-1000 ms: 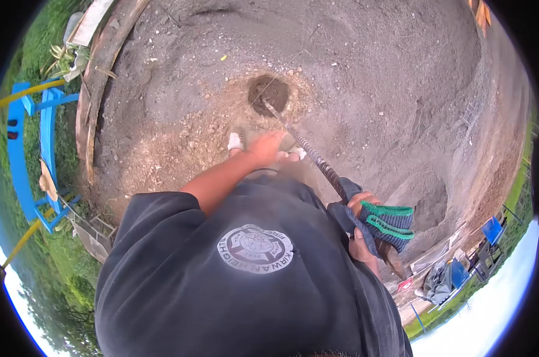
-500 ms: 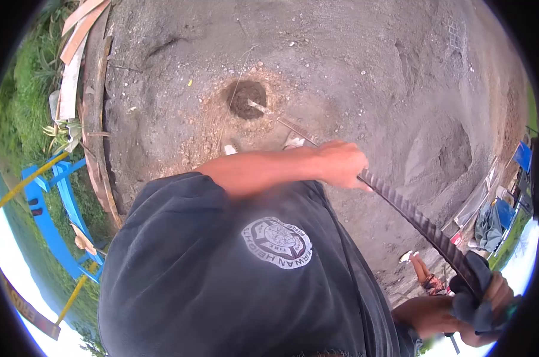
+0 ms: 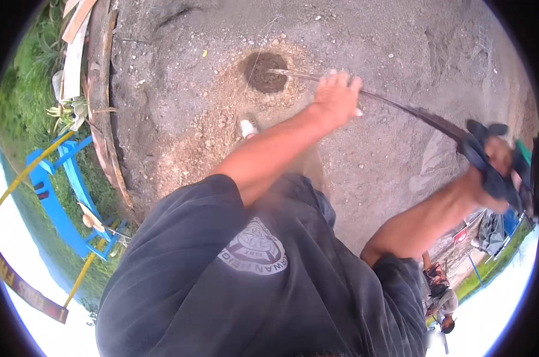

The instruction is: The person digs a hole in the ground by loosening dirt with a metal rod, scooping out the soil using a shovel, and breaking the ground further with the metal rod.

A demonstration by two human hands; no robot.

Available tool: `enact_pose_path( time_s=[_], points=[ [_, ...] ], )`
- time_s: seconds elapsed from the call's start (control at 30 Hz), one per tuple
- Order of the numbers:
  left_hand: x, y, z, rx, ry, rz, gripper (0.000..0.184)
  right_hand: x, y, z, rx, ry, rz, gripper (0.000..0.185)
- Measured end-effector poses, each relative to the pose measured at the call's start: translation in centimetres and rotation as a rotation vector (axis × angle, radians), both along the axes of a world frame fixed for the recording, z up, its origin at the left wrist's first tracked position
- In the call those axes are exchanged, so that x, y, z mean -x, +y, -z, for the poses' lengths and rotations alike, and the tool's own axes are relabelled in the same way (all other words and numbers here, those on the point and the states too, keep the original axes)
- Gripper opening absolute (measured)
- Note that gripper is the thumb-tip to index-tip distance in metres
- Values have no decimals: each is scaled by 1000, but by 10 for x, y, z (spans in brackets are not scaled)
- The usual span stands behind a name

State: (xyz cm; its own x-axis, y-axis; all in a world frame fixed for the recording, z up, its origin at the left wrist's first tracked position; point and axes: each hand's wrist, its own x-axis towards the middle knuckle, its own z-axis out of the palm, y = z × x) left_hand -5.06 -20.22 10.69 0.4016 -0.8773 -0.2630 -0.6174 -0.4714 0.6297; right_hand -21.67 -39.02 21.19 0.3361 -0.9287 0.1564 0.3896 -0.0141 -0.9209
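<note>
A long ribbed steel bar (image 3: 421,113) runs from upper middle to the right side of the head view. Its pale lower tip (image 3: 279,71) reaches into a round hole (image 3: 260,80) in the ground. My left hand (image 3: 339,95) is closed around the bar a little above the hole. Further up, my right hand (image 3: 498,157) is closed on the bar's upper part, with a dark cloth or glove (image 3: 483,163) around it. That hand is partly smeared by motion, and the bar's top end is hard to make out.
Loose soil and stones (image 3: 186,149) surround the hole, and my white shoe (image 3: 249,126) stands near it. Boards (image 3: 76,59) edge the ground at left, beside a blue wooden frame (image 3: 61,208). Another person (image 3: 442,303) is at lower right.
The bar has swung upward in view and lies flatter. My right hand has risen from the lower right, and my left hand has moved up, nearer the hole.
</note>
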Motion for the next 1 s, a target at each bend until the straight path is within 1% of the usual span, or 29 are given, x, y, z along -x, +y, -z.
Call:
enact_pose_path(
  time_s=[0.03, 0.07, 0.1, 0.13, 0.17, 0.2, 0.23, 0.27, 0.3, 0.33, 0.37, 0.43, 0.47, 0.5, 0.57, 0.63, 0.67, 0.7, 0.77, 0.87, 0.93, 0.97, 1.0],
  points=[
    [-10, 40, 58, -422, -128, 70, 67, -4, 16, 20, -25, 18, 21, 30],
    [-41, 78, 44, -610, 50, 155, 67, -19, 49, -16, 17, 245, 185, 28],
    [-61, 119, 52, -638, 78, 186, 66, 8, 46, -1, 11, 146, -100, 34],
    [-79, 150, 39, -679, 100, 185, 66, 12, 58, -2, 134, 205, -25, 41],
    [-94, 190, 57, -697, 102, 136, 65, 6, 81, -12, 44, 266, 93, 39],
    [-106, 235, 86, -732, 60, 107, 63, 6, 89, -13, 94, 195, 83, 29],
    [-119, 265, 99, -897, 76, 33, 63, 5, 96, -11, 140, 124, 72, 23],
    [-130, 286, 98, -981, 89, 59, 61, -2, 112, -16, 112, 120, 149, 23],
    [-139, 323, 110, -1020, 49, 121, 59, -6, 125, -21, 83, 123, 227, 23],
    [-144, 343, 120, -1053, 10, 185, 56, 0, 130, -20, 99, 109, 205, 27],
    [-144, 335, 119, -1121, 24, 247, 55, 9, 132, -15, 134, 113, 235, 27],
    [-143, 328, 113, -1267, 65, 358, 52, 48, 122, -4, 85, 186, 334, 22],
    [-140, 316, 112, -1156, 54, 330, 51, 76, 103, 12, 62, 196, 401, 21],
    [-129, 298, 113, -1042, 46, 301, 50, 116, 60, 37, -4, 179, 486, 21],
    [-116, 248, 124, -936, 42, 246, 50, 219, -45, 98, -167, 122, 662, 23],
    [-96, 181, 114, -775, 11, 155, 51, 126, -48, 38, -255, 139, 648, 26],
    [-78, 154, 97, -742, 73, 179, 48, 123, -60, 50, -92, 240, 704, 28],
    [-79, 122, 88, -693, 106, 198, 46, 116, -64, 50, -93, 248, 610, 34],
    [-62, 90, 91, -528, 95, 236, 40, 116, -63, 38, -283, 215, 388, 45],
    [-47, 75, 68, -265, 206, 241, 35, 141, -49, 52, -246, 190, 347, 51],
    [-41, 85, 66, -383, 209, 278, 40, 150, -5, 40, -279, 124, 104, 57],
    [-41, 88, 67, -441, 202, 301, 43, 140, 27, 25, -277, 136, 22, 58],
    [-38, 95, 76, -441, 166, 275, 49, 123, 60, 8, -274, 149, -60, 60]
  ],
)
